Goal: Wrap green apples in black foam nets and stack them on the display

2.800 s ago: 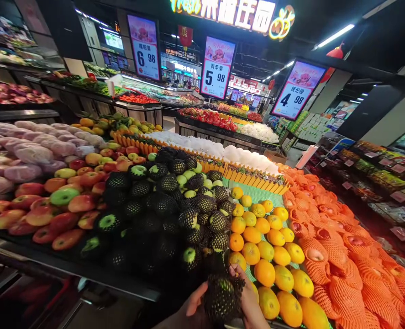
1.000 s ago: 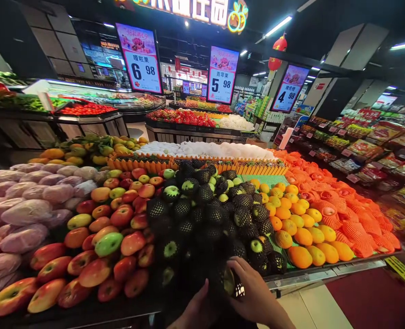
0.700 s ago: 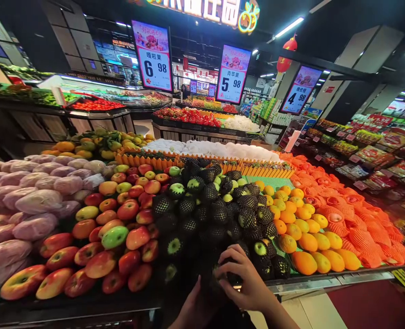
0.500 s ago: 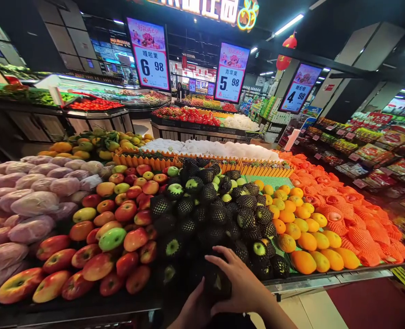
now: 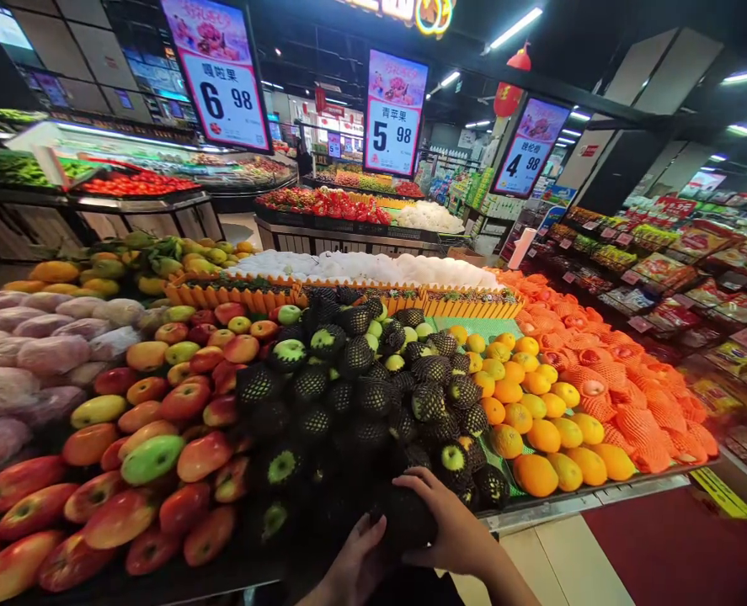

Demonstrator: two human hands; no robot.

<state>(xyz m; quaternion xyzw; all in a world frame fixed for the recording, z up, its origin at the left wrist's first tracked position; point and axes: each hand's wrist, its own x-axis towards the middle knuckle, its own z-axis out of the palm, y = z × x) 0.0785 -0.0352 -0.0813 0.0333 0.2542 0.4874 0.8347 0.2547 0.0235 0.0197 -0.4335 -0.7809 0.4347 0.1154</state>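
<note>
At the front edge of the fruit stand, both my hands are around a green apple in a black foam net (image 5: 406,515). My right hand (image 5: 452,523) curves over its right side, thumb below and fingers on top. On the near left side, my left hand (image 5: 355,562) is pressed against it, with its lower part cut off by the frame. The held apple is very dark, so its details are hard to make out. Just beyond lies a heap of black-netted green apples (image 5: 373,396), a few showing bare green tops.
Red apples (image 5: 187,397) with a green one among them lie left of the heap, and wrapped pinkish fruit (image 5: 50,353) farther left. Oranges (image 5: 543,436) and fruit in orange foam nets (image 5: 626,379) are on the right. A low orange fence (image 5: 360,296) crosses behind. Price screens (image 5: 396,114) hang above.
The view has shifted, so the stand appears farther left. My hands stay around the netted apple, which has turned so that its green patch no longer shows.
</note>
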